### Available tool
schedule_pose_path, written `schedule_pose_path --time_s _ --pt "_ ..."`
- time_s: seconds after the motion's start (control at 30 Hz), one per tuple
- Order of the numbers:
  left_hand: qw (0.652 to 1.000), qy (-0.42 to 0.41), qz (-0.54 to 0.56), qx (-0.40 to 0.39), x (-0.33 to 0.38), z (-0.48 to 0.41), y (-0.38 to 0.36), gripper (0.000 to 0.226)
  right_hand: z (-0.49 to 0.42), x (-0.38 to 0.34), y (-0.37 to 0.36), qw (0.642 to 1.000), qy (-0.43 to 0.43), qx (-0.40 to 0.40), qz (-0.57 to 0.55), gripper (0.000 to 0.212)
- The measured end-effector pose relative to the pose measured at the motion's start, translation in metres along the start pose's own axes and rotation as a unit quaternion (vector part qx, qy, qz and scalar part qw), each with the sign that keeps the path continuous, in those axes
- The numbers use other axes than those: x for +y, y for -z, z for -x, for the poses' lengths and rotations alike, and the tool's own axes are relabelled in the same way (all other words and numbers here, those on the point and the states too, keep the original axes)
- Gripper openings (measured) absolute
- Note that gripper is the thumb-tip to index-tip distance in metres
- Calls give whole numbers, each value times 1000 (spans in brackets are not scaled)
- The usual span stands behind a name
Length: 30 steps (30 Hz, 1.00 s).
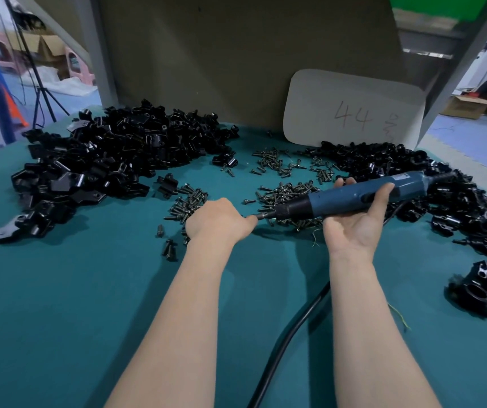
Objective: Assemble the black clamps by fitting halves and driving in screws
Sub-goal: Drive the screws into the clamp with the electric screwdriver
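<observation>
both hands are out over the green table [59,304], close together but not touching. right hand [354,228] lies palm up with fingers and thumb wrapped round the blue screwdriver [351,197], which points left; its black cord [292,325] trails back between my forearms. left hand [217,220] is curled, knuckles up, right at the tip of the bit. whether it pinches a screw there or just the bit i cannot tell, the fingers hide it.

what could go wrong, i'd say: pressing the trigger with my fingertips this close to the bit could nip them, and a screw seated crooked would likely drop back into the heap.

just beyond my hands lie the loose screws [286,195], dark, short, scattered in small drifts. no clamp is in either hand; the clamp halves [98,166] sit piled high to the far left, glossy black and angular, with another spread [457,198] to the right (a few finished-looking clamps [486,293] with round holes lie near my right elbow). behind stands a grey card [351,113] marked 44.
</observation>
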<state>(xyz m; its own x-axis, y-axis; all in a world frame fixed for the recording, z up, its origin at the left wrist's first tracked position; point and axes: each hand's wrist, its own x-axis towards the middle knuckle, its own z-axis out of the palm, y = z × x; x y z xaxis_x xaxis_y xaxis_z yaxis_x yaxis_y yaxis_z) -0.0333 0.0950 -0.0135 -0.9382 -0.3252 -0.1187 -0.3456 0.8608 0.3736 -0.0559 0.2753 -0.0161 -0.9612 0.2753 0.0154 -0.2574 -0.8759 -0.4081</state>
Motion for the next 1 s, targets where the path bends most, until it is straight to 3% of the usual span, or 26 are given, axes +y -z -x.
schedule_pose_path --time_s 0.4,1.0 --pt "1000 6 7 -8 0 1 2 51 -1 -1 1 999 7 33 -20 43" --pt "1000 -6 -25 9 4 0 -1 50 1 1 -5 1000 18 -7 12 36"
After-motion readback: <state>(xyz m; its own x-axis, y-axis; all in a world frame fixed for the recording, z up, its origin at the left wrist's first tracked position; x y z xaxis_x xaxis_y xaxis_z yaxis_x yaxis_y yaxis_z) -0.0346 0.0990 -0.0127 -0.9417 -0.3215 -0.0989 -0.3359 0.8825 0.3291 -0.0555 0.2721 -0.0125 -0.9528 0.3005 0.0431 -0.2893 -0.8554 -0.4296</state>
